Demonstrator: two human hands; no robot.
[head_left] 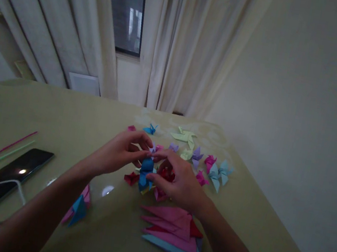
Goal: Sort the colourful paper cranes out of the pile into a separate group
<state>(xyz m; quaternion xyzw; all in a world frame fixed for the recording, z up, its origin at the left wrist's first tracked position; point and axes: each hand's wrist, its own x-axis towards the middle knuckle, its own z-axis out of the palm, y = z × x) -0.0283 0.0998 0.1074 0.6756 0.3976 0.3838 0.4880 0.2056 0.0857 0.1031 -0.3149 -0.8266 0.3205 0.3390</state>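
Note:
A blue folded-paper piece (146, 168) is pinched between my two hands near the middle of the table. My left hand (126, 149) has its thumb and fingertips closed at the top edge of the piece. From the other side my right hand (181, 179) grips it, the thumb against its face and the fingertips meeting those of the left. Red folded paper (131, 178) lies just left of the blue piece. More red and pink folded paper shows beneath my right hand, partly hidden by it.
Several origami pieces lie beyond my hands, among them a blue crane (150, 129), a pale green pinwheel shape (185, 136) and a light blue flower (220, 173). Nearer are folded pink and blue sheets (175, 233). A phone (3, 180) with a cable and two thin sticks (1, 150) lie left.

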